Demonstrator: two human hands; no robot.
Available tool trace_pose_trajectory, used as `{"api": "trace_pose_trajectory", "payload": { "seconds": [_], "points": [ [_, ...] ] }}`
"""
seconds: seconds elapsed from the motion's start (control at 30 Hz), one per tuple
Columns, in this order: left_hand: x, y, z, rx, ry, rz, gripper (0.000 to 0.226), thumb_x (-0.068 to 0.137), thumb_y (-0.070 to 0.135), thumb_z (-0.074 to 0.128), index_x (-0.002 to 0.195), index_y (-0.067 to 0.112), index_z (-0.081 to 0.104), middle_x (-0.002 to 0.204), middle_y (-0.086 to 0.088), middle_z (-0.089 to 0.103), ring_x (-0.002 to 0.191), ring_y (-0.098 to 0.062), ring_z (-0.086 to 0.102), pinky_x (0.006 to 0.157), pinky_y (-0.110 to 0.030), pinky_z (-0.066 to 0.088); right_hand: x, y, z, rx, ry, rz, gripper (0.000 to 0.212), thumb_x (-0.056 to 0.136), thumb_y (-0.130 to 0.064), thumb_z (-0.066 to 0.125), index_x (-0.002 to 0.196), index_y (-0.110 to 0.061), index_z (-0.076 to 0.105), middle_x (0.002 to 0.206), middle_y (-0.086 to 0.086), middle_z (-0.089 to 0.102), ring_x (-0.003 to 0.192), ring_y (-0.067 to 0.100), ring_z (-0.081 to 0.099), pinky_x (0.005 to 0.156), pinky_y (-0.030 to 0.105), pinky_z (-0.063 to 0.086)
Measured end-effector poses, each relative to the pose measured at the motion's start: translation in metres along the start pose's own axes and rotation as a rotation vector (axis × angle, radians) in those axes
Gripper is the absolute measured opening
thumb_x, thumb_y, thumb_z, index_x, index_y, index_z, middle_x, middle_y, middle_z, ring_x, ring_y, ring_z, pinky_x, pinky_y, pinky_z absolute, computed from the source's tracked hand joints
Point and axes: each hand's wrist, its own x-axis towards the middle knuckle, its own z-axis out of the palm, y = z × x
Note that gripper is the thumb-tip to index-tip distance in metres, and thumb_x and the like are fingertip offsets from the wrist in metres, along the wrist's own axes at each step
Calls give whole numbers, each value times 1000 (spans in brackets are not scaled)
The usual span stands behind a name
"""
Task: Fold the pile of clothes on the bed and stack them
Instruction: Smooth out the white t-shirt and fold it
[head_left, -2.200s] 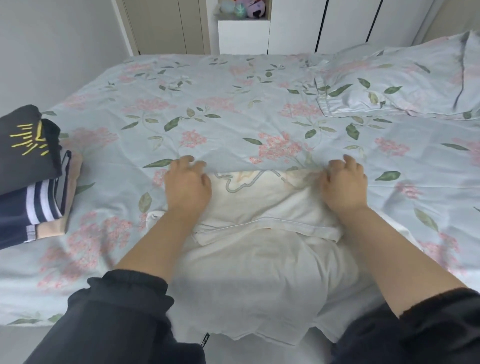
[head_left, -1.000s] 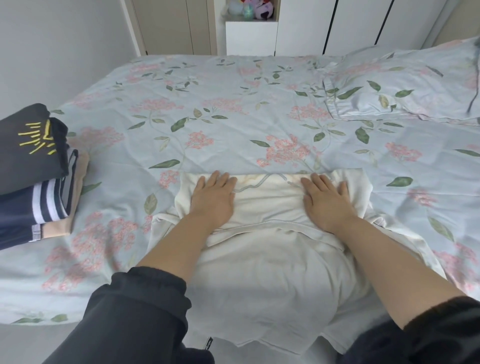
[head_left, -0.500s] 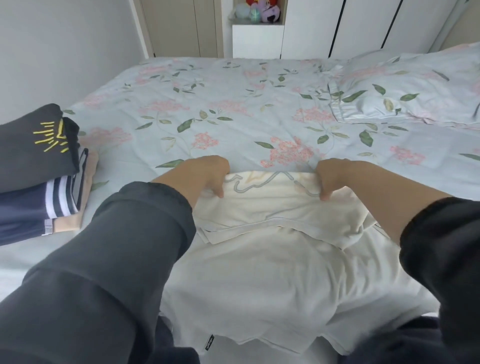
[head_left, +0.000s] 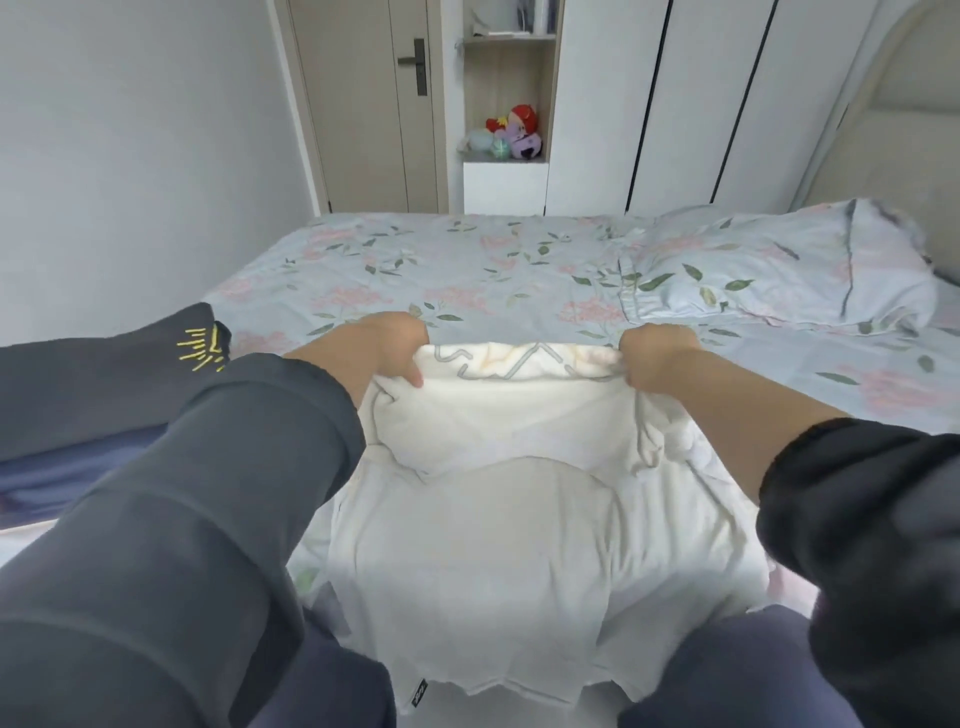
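A white T-shirt (head_left: 498, 525) with a pale print lies at the near edge of the floral bed (head_left: 467, 270), its hem hanging over the side. The far fold is raised off the sheet. My left hand (head_left: 392, 345) pinches the fold's left corner. My right hand (head_left: 657, 358) grips its right corner. At the left sits a stack of folded clothes (head_left: 98, 384), a dark top with a yellow sunburst print uppermost and a navy garment beneath.
A floral pillow (head_left: 779, 265) rests at the right, against a padded headboard (head_left: 893, 130). White wardrobes (head_left: 675, 104), a door and a shelf niche with plush toys (head_left: 511, 137) stand beyond the bed. A grey wall runs along the left.
My hands went from pressing flat on the fold to curling round its two far corners and lifting them up. The camera has tilted up, showing more of the room.
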Motion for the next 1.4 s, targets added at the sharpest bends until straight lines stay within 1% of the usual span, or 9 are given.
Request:
{"api": "trace_pose_trajectory", "payload": {
  "seconds": [0.13, 0.33, 0.5, 0.6, 0.73, 0.9, 1.1, 1.3, 1.4],
  "points": [
    [-22, -2, -51, -3, 173, -76, 30, 79, 40, 71, 78, 15, 53, 73, 2, 51, 77, -22, 51, 58, -27, 33, -13, 18, -48, -35, 118, 60, 22, 87, -6, 50, 107, -12, 57, 105, 4, 60, 98, 25, 59, 70, 29, 39],
    [-37, -5, -131, 126, 293, -96, 31, 83, 39, 69, 78, 14, 50, 76, -1, 52, 75, -24, 50, 59, -29, 36, -18, 44, -117, -64, 280, 96, 24, 88, -9, 50, 110, -13, 59, 111, 6, 62, 104, 27, 60, 72, 29, 40],
    [-35, -17, -191, 277, 418, -150, 27, 85, 38, 65, 81, 14, 55, 69, 1, 48, 72, -24, 51, 59, -29, 36, -4, 61, -177, -95, 434, 141, 22, 85, -4, 47, 101, -14, 59, 91, 2, 57, 81, 25, 52, 65, 29, 35],
    [-23, -25, -219, 378, 486, -189, 21, 89, 32, 60, 81, 13, 57, 67, 1, 47, 70, -24, 51, 60, -29, 38, 17, 69, -203, -117, 541, 169, 21, 84, -2, 48, 99, -13, 59, 97, 5, 62, 88, 26, 59, 67, 30, 34],
    [7, -41, -239, 469, 597, -250, 7, 90, 22, 60, 88, 15, 59, 73, 0, 51, 70, -24, 53, 60, -29, 40, 55, 78, -227, -113, 677, 214, 21, 77, 0, 54, 93, -12, 59, 86, 6, 58, 80, 26, 53, 70, 31, 31],
    [85, -54, -185, 435, 413, -313, 26, 81, -8, 53, 97, 9, 64, 69, 0, 49, 72, -25, 52, 61, -30, 41, 129, 59, -172, -111, 548, 136, 22, 86, -4, 47, 103, -12, 59, 103, 7, 61, 98, 28, 57, 74, 32, 34],
    [153, -59, -67, 346, 306, -292, 41, 82, -3, 59, 120, 11, 57, 114, -8, 56, 106, -27, 56, 67, -32, 39, 192, 23, -62, -130, 388, 78, 26, 86, -4, 48, 110, -10, 58, 108, 9, 59, 103, 28, 57, 84, 34, 38],
    [141, -56, 12, 267, 358, -191, 37, 80, -4, 56, 115, 8, 53, 105, -9, 53, 94, -27, 55, 61, -32, 36, 177, 11, 5, -72, 380, 12, 30, 80, 2, 53, 110, -2, 54, 106, 14, 59, 102, 32, 56, 86, 38, 38],
    [117, -50, 50, 234, 476, -94, 43, 74, -5, 59, 115, 7, 54, 95, -9, 57, 83, -27, 57, 54, -32, 35, 146, 12, 36, 0, 526, -116, 28, 65, 16, 59, 91, 4, 57, 83, 21, 59, 80, 36, 58, 73, 42, 43]
  ]
}}
